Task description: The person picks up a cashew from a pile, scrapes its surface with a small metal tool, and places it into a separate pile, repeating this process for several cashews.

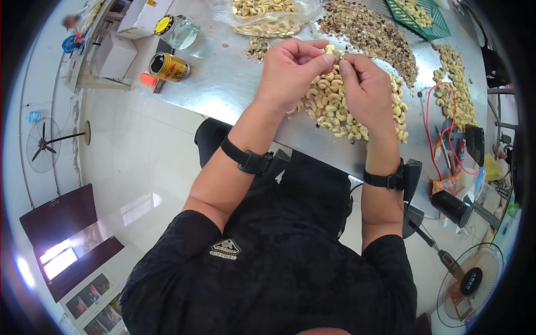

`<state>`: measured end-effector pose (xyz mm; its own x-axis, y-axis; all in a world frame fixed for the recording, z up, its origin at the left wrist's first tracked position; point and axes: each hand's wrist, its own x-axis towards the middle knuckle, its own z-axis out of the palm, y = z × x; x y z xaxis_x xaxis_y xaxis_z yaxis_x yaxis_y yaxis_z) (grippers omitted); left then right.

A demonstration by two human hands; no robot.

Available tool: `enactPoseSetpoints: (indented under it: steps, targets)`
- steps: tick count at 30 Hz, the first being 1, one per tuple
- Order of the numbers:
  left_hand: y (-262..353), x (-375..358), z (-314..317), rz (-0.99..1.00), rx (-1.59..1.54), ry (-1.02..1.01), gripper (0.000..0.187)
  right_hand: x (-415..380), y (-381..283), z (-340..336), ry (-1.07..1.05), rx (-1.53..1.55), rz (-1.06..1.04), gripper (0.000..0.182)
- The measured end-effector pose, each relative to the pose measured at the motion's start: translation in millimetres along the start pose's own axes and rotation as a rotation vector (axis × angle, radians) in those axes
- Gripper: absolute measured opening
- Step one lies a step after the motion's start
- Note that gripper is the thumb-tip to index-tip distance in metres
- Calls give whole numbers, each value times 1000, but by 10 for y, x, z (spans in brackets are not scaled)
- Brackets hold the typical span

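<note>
Fingertips (328,57) pinch cashew (330,50) | left hand (290,72), right hand (365,84) raised, apparently touching

We see both forearms reach forward from the black-sleeved shoulders near the bottom of the view, bare from the elbow down, each with a black strap buckled around the wrist. The left hand (290,70) is curled, knuckles up, its thumb and forefinger pressed together at the tips. The right hand (365,89) sits just beside it, back of the hand toward us, fingers bent inward, its forefinger and thumb meeting those of the left. The two grips touch at the far end, pinching the same small pale piece between them, both wrists slightly cocked inward
</note>
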<state>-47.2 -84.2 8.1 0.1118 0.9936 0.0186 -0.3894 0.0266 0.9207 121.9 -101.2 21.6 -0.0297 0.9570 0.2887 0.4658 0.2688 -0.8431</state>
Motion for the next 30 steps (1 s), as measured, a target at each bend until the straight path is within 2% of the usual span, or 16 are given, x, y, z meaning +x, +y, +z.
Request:
enactPoseSetpoints:
  steps: [11,17,21,24,30]
  targets:
    - [0,-8,-23,9,36,-87,17,-7,27,10,-21,34,-40,15]
    - [86,-2,-54,-8,101,-108,20,-9,-14,-50,-92,43,50,14]
    - [121,-9,-84,-11,88,-135,22,-10,11,-37,-82,38,11,14]
    - [99,-19,-94,-23,-127,-137,21,-6,-3,-36,-65,25,-30,13]
    - [0,-62,-153,-78,-305,-131,14,-18,-30,13,-28,45,-99,12]
